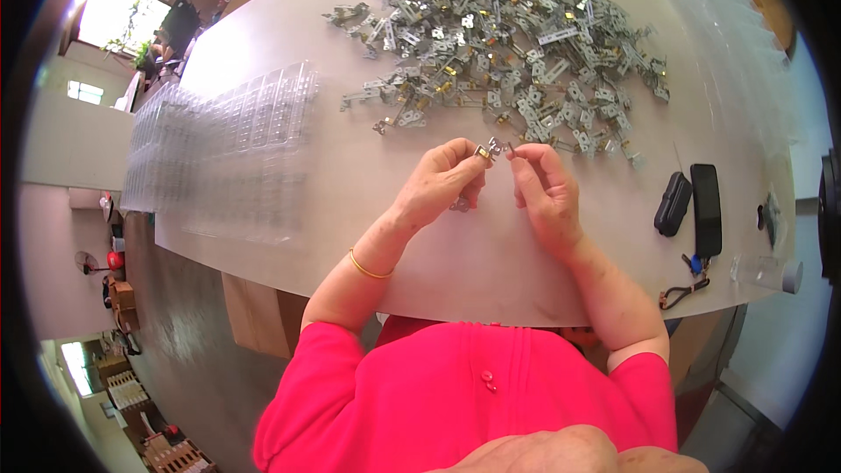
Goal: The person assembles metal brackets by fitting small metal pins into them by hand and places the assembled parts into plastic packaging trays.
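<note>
Two grips pinch: left hand (442,180), bracket (496,147) jutting rightward, long axis unclear; right hand (547,193), slim pin (512,150).

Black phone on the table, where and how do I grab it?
I'd pinch the phone by its long edges in the nearer half, right hand coming from above. It lies flat and narrow; the black case nearly meets its left edge farther up but slants away toward the near end, probably leaving finger room there.

Metal parts (536,54) were silver-grey with brass-yellow bits | table (491,285) was pale beige-grey | shirt (412,394) was bright pink | bracelet (367,272) was gold | phone (706,210) was black
</note>
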### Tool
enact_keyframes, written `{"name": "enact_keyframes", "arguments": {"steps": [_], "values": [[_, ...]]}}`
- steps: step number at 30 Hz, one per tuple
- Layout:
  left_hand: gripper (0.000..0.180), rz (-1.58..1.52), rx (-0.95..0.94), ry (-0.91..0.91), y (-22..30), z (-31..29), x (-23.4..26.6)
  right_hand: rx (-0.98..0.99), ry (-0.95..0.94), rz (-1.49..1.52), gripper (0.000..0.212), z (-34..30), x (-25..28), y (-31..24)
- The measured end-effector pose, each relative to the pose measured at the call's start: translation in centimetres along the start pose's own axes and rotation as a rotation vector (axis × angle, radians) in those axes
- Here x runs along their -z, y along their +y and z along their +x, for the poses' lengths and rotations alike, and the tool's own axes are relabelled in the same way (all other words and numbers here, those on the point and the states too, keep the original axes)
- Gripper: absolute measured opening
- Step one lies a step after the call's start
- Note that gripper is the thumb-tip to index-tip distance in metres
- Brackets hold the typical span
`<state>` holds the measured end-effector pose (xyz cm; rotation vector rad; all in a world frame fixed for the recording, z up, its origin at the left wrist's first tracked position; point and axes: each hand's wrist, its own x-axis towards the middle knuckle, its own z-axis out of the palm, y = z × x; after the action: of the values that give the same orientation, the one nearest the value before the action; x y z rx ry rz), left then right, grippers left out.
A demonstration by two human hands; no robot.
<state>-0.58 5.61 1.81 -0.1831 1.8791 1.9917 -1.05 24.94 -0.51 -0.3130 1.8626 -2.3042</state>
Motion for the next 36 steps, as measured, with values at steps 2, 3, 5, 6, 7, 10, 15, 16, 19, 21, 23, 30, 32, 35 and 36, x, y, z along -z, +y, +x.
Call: {"name": "enact_keyframes", "arguments": {"steps": [2, 3, 5, 6, 7, 10, 15, 16, 19, 21, 23, 30, 32, 35, 36], "values": [[0.021, 0.016, 0.042, 0.014, -0.3, -0.1, -0.4, -0.048, -0.013, -0.052, 0.009, -0.1, 0.0, 0.0], [0.021, 0.013, 0.051, 0.008, -0.3, -0.1, -0.5, -0.056, -0.007, -0.053, 0.009, -0.1, 0.1, 0.1], [0.022, 0.023, 0.034, 0.042, -0.5, -0.2, -0.5, -0.061, -0.021, -0.082, 0.008, -0.1, 0.1, 0.2], [0.022, 0.019, 0.040, 0.042, -0.5, -0.3, -0.5, -0.068, -0.021, -0.083, 0.008, -0.1, 0.0, 0.2], [0.022, 0.034, 0.034, 0.046, -0.4, -0.4, -0.5, -0.058, -0.017, -0.109, 0.008, -0.2, 0.0, 0.2], [0.022, 0.078, -0.004, 0.065, -0.8, -0.6, -0.2, -0.028, -0.022, -0.152, 0.007, -0.2, -0.1, 0.6], [0.019, 0.205, -0.152, 0.132, -1.7, -0.6, -0.2, 0.028, -0.065, -0.253, 0.006, -0.3, 0.2, 1.0], [0.015, 0.284, -0.269, 0.200, -2.1, -0.5, -0.2, 0.038, -0.058, -0.287, 0.007, -0.4, 0.2, 1.0], [0.008, 0.468, -0.488, 0.300, -2.4, -0.5, -0.2, 0.020, -0.050, -0.297, 0.010, -0.3, 0.0, 0.9], [0.006, 0.577, -0.590, 0.333, -2.6, -0.4, -0.3, -0.005, -0.048, -0.270, 0.012, -0.4, -0.3, 0.7], [0.007, 0.600, -0.645, 0.325, -3.0, -0.3, -0.3, 0.000, -0.013, -0.192, 0.016, -0.4, -0.6, 0.5], [0.008, 0.639, -0.670, 0.299, -3.0, -0.3, -0.5, -0.011, -0.082, -0.237, 0.017, -0.4, -0.2, 0.9], [0.011, 0.678, -0.735, 0.279, -3.0, -0.2, -0.5, 0.131, -0.060, -0.328, 0.013, -0.4, -0.1, 1.2], [0.014, 0.689, -0.750, 0.237, -3.0, -0.4, -0.5, 0.306, -0.046, -0.489, 0.009, 0.0, -0.1, 0.4], [0.014, 0.689, -0.747, 0.239, -3.1, -0.4, -0.4, 0.304, -0.048, -0.488, 0.009, -0.1, -0.1, 0.5]]}}
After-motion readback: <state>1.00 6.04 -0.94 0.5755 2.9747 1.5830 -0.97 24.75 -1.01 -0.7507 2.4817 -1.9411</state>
